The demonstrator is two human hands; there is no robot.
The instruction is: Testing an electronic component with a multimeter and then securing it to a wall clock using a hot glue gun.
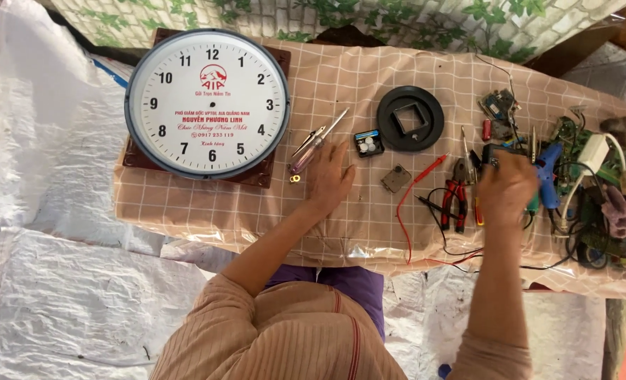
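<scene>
My left hand lies flat on the checked cloth, fingers apart, just right of a screwdriver with a clear purple handle and metal tweezers. My right hand is curled among the tools at the right, over a small dark object; whether it grips anything is hidden. A large round white wall clock face sits at the left on a dark red board. A black round back cover, a small black clock movement and a grey square part lie between the hands.
Red-handled pliers, a red probe wire, a blue glue gun and a pile of circuit boards and cables crowd the right end. The low table is edged by white plastic sheeting on the floor.
</scene>
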